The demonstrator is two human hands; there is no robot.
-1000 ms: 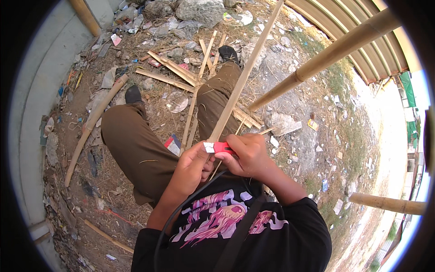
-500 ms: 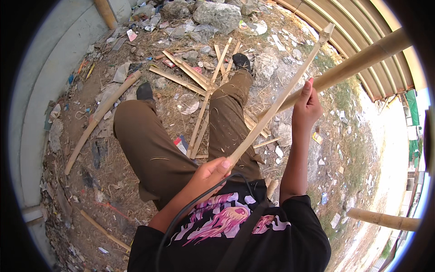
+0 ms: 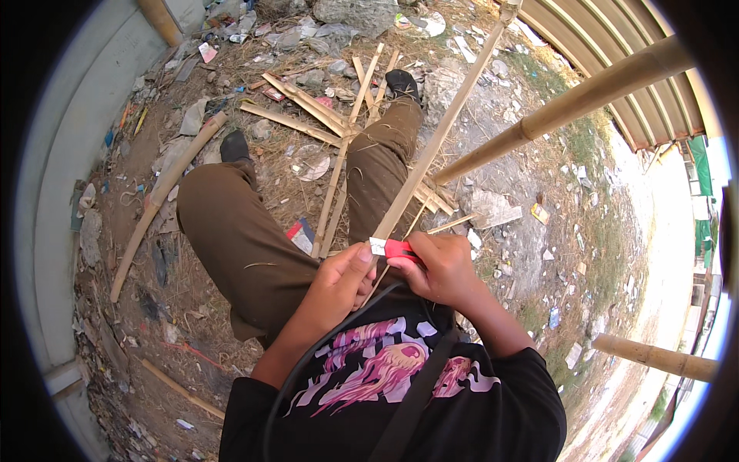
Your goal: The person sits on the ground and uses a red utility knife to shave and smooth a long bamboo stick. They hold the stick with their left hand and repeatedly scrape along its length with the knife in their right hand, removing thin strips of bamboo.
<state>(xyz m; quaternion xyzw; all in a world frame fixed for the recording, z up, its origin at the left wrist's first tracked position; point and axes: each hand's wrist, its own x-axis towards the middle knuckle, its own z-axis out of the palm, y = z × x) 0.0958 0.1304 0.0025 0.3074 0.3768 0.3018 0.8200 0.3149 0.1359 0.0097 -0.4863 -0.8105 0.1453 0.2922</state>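
Note:
My left hand (image 3: 339, 283) is closed round the lower end of a long split bamboo strip (image 3: 443, 138), which slants up and away to the right. In my right hand (image 3: 445, 268) is a red utility knife (image 3: 398, 250), gripped between thumb and fingers. Its pale front end lies against the strip, just beyond my left fingertips. A thin bamboo sliver (image 3: 416, 218) passes by my right hand and down between the two hands. Whether the blade sits inside the wood cannot be made out.
Several split bamboo pieces (image 3: 339, 181) lie between and beside my outstretched legs. A thick bamboo pole (image 3: 570, 108) slants across at the right, near a corrugated metal sheet (image 3: 596, 61). A curved bamboo length (image 3: 165, 196) lies left, by a grey wall (image 3: 65, 192). Litter and rocks (image 3: 358, 15) cover the ground.
My right hand has come down from high on the strip to its lower end, beside my left hand. The red knife now shows plainly against the bamboo. The whole view has shifted slightly.

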